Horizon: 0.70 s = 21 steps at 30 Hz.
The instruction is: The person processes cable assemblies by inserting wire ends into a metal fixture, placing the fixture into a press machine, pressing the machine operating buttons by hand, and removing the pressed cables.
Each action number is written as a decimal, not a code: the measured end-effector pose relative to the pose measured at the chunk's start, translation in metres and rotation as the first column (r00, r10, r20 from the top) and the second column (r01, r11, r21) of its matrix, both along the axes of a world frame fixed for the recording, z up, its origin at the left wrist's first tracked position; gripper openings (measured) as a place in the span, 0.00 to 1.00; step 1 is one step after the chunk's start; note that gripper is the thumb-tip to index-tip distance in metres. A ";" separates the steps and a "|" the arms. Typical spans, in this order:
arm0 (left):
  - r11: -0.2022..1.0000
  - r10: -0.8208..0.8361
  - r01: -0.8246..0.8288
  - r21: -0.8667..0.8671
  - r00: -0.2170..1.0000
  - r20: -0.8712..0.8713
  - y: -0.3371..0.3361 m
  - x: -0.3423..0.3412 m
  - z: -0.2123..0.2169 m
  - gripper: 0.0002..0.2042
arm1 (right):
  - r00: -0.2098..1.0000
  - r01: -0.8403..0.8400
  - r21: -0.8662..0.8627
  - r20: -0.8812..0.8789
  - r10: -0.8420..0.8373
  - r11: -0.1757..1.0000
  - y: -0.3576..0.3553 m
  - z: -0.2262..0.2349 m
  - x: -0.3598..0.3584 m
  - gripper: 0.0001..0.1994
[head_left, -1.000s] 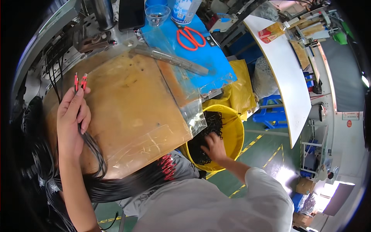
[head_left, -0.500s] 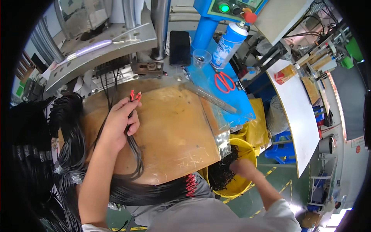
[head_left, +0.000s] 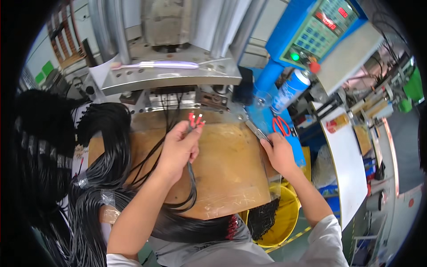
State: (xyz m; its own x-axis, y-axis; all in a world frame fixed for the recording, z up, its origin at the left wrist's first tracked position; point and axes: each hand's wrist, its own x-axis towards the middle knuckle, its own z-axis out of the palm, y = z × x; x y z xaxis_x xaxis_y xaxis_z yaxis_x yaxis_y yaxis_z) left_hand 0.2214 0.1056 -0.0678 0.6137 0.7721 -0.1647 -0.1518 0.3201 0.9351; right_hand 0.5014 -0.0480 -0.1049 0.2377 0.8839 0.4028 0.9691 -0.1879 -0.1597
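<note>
My left hand (head_left: pixel 180 149) is closed around a few black cables (head_left: pixel 190 175) over the brown work board (head_left: pixel 227 164). Their red connector ends (head_left: pixel 195 119) with small metal tips stick up past the thumb, and the cables loop down below the palm. At the board's right side, my right hand (head_left: pixel 280 153) has its fingers on the near end of a narrow flat metal bar (head_left: pixel 257 131), lying across the edge of the blue mat (head_left: pixel 291 144). More black cables (head_left: pixel 167 102) run up into the press's metal mold (head_left: pixel 171 99).
Thick cable bundles (head_left: pixel 118 138) hang at left; another bundle (head_left: pixel 191 227) with red ends lies across my lap. A pale purple stick (head_left: pixel 164 65) rests on the press plate (head_left: pixel 213 75). Red-handled scissors (head_left: pixel 281 126) and a spray can (head_left: pixel 290 91) are at right, above a yellow bin (head_left: pixel 289 218).
My right hand has come up from above the yellow bin to the metal bar. My left hand still holds the cables. The view has shifted, showing more of the press and the control panel.
</note>
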 end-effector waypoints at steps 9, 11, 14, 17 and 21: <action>0.998 -0.033 0.037 0.045 0.996 -0.080 -0.004 -0.001 -0.003 0.06 | -0.453 0.061 0.187 -0.870 0.194 0.980 0.089 0.026 -0.109 0.10; 0.999 -0.016 0.022 0.042 0.990 -0.141 -0.004 0.003 -0.003 0.05 | -0.385 0.107 0.237 -0.885 0.260 0.966 0.096 0.015 -0.122 0.12; 0.997 -0.049 0.057 0.044 0.985 -0.167 -0.004 0.004 -0.006 0.04 | -0.357 -0.010 0.297 -0.893 0.274 0.955 0.089 0.003 -0.117 0.20; 0.992 -0.070 0.092 0.091 0.973 -0.222 -0.003 0.005 -0.015 0.03 | -0.355 -0.037 0.280 -0.901 0.249 0.959 0.087 0.007 -0.121 0.22; 0.984 -0.076 0.118 0.136 0.957 -0.281 -0.001 0.007 -0.024 0.03 | -0.323 -0.046 0.244 -0.921 0.216 0.969 0.086 0.006 -0.119 0.22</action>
State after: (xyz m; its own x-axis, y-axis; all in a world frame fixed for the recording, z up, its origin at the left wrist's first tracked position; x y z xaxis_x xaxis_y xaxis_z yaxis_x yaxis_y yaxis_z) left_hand 0.2286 0.1044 -0.0917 0.6343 0.7400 -0.2239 0.1410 0.1739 0.9746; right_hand 0.3820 0.0377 -0.0990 0.2635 0.9564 -0.1258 -0.4556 0.0085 -0.8901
